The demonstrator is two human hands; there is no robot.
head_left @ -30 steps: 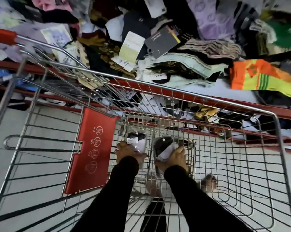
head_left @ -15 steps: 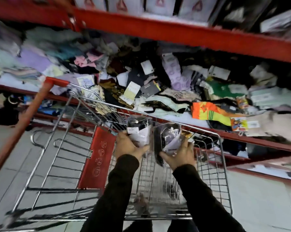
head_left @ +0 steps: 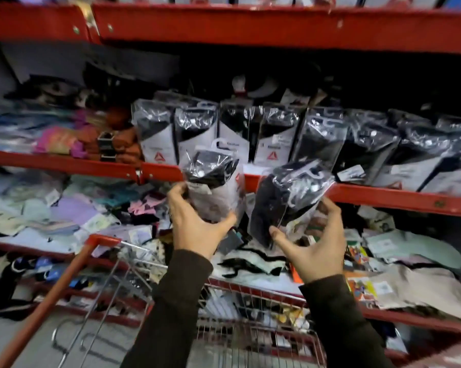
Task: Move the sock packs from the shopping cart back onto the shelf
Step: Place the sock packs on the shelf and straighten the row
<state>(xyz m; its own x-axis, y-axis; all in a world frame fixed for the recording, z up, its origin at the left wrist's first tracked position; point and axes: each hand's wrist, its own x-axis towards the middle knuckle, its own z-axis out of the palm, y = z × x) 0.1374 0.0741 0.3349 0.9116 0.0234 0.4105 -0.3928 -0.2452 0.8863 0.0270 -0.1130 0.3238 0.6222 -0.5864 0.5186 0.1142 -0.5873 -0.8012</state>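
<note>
My left hand (head_left: 195,224) grips a clear-wrapped pack of black socks with a white card (head_left: 213,181), held upright in front of the red shelf edge (head_left: 383,196). My right hand (head_left: 311,245) holds a second black sock pack (head_left: 285,197), tilted to the right, just below that same edge. On the shelf behind stands a row of matching sock packs (head_left: 274,134), upright and side by side. The wire shopping cart (head_left: 250,309) with its red handle (head_left: 64,285) sits below my arms; its inside is mostly hidden.
A lower shelf (head_left: 78,219) is heaped with loose socks in many colours. Folded coloured socks (head_left: 64,139) lie on the left of the middle shelf. A red upper beam (head_left: 250,25) runs across the top. Grey floor shows at bottom left.
Both hands have lifted the two sock packs out of the cart and up to the middle shelf's edge. My view has tilted up from the cart to the shelves.
</note>
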